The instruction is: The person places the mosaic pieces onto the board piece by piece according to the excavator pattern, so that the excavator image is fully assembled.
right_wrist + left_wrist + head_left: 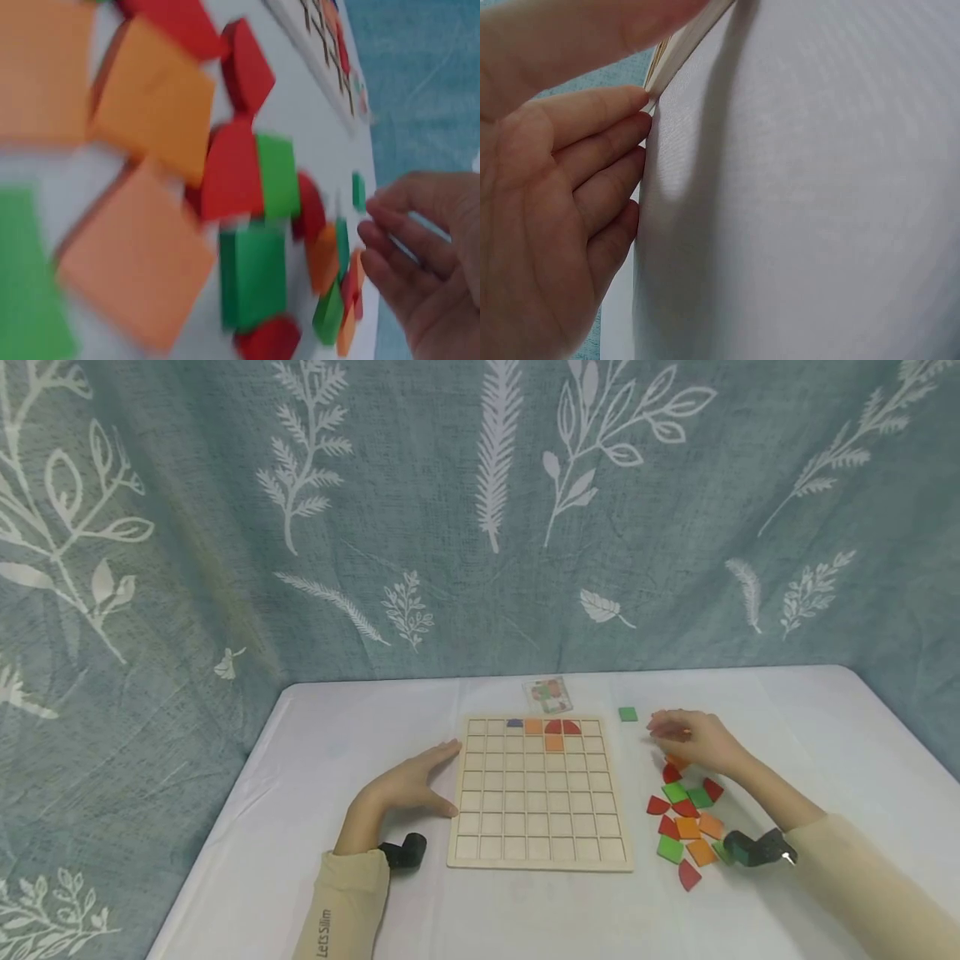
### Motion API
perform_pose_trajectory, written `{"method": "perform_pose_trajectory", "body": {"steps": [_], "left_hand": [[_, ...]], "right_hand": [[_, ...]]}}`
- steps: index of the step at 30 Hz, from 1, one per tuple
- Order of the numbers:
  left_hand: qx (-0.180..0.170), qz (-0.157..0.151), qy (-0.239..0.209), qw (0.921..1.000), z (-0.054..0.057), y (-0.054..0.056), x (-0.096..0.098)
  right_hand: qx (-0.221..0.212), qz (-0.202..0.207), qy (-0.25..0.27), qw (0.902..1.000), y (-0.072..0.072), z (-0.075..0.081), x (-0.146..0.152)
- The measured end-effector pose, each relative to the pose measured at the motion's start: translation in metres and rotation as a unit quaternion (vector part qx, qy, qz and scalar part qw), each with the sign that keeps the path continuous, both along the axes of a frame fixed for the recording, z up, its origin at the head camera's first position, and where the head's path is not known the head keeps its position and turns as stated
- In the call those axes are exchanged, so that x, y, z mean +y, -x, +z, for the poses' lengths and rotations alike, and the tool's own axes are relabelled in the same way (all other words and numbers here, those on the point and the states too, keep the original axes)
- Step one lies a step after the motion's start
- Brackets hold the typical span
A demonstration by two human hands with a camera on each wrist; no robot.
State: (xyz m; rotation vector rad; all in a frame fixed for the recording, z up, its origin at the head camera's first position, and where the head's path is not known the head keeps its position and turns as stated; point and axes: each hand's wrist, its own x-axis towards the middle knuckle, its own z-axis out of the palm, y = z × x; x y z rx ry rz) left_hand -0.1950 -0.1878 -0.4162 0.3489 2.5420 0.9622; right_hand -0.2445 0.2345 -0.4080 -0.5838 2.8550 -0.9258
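A pale wooden grid board (525,802) lies on the white table. My left hand (408,783) is spread at its left side, with thumb and fingertips right at the edge; in the left wrist view the left hand (547,195) has its fingers against the board's side (686,49). On the upper cells sit a dark blue piece (514,723), an orange square (533,726), red quarter-circles (552,727) and a lower orange square (554,742). My right hand (697,739) hovers by the far end of the loose pieces, fingers slightly bent; the right wrist view shows nothing between its fingers (405,232).
Right of the board lie scattered red, orange and green pieces (687,828), several overlapping. A green square (627,714) lies apart, near the board's upper right corner. Behind the board is a small clear case with coloured shapes (548,695). A leaf-patterned curtain (450,527) hangs behind the table.
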Motion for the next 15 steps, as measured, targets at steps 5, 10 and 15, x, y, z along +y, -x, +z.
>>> {"method": "perform_pose_trajectory", "body": {"steps": [5,10,15], "left_hand": [[-0.002,-0.001,-0.004,1.0,0.0,0.0,-0.001],[-0.003,0.0,-0.006,1.0,-0.001,0.001,-0.001],[-0.003,0.001,-0.004,1.0,-0.001,0.002,-0.001]], "right_hand": [[-0.006,0.014,-0.004,0.9999,-0.005,-0.001,0.016],[-0.01,0.003,-0.005,0.9999,-0.009,-0.002,0.024],[-0.005,-0.002,-0.002,1.0,-0.011,-0.003,0.029]]}}
